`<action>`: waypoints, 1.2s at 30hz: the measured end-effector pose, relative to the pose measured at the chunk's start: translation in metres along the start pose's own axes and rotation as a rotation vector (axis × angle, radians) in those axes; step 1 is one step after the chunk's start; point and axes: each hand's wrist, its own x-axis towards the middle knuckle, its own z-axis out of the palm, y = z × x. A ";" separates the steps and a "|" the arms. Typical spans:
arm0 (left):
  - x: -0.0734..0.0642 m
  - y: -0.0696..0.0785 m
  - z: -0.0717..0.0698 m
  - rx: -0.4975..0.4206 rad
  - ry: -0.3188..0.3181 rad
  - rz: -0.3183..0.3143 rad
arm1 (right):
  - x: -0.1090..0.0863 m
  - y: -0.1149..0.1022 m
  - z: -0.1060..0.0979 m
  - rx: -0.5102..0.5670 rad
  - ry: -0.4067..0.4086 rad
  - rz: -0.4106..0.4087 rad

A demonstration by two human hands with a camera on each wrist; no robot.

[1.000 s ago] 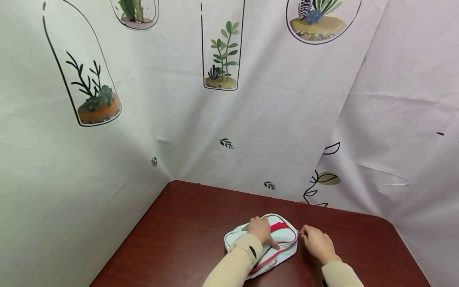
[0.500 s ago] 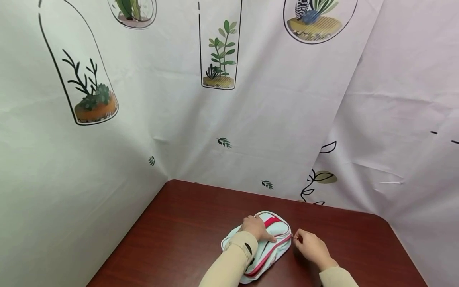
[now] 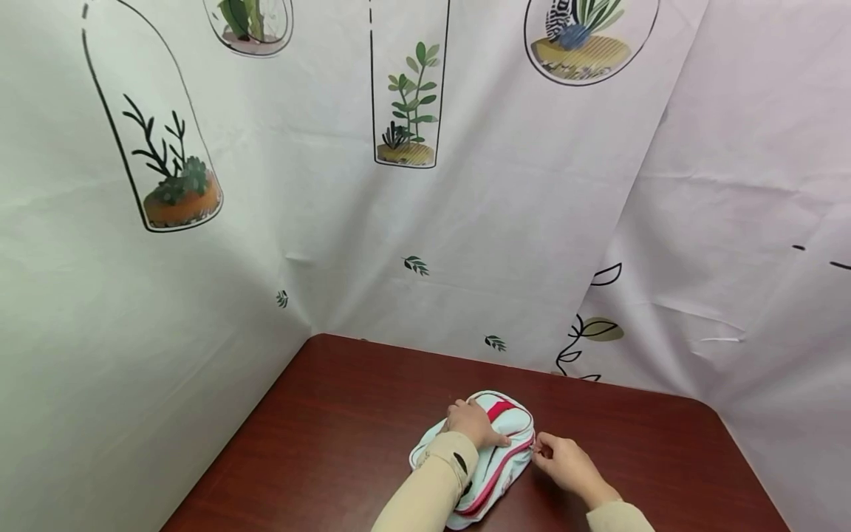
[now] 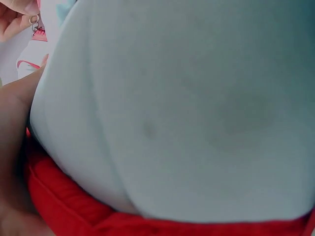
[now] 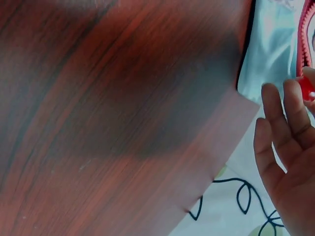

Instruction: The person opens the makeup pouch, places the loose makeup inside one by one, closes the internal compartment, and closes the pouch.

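Note:
A pale blue-white zippered pouch with red trim lies on the table, its red zip running along the side nearest the right hand. My left hand grips the pouch from above, thumb over the top and fingers toward its far left side. At the pouch's right end, my right hand pinches the zip pull. In the left wrist view, the pull's metal ring shows between fingers and red slider. The right wrist view has the red slider at the fingertips, with the other fingers of that hand extended.
The dark red-brown wooden table meets a white curtain printed with plants at the back and sides. In the left wrist view, the pouch's pale fabric and a red band fill most of the picture.
My right hand has moved left and slightly nearer, with the zip pull. The pouch has shifted and turned a little under my left hand, which still holds it.

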 end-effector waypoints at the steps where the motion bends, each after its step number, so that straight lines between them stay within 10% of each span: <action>1: 0.000 0.000 0.000 -0.001 -0.003 -0.006 | 0.000 -0.001 0.001 0.006 -0.004 -0.029; 15: 0.001 -0.004 0.003 0.107 -0.015 -0.038 | 0.005 -0.010 0.010 0.170 -0.106 -0.153; 25: -0.001 -0.002 0.002 0.119 -0.016 -0.060 | 0.011 -0.010 0.013 0.521 -0.337 -0.120; 36: 0.001 -0.033 -0.012 -0.090 0.009 -0.125 | -0.009 -0.036 0.021 0.625 -0.553 -0.208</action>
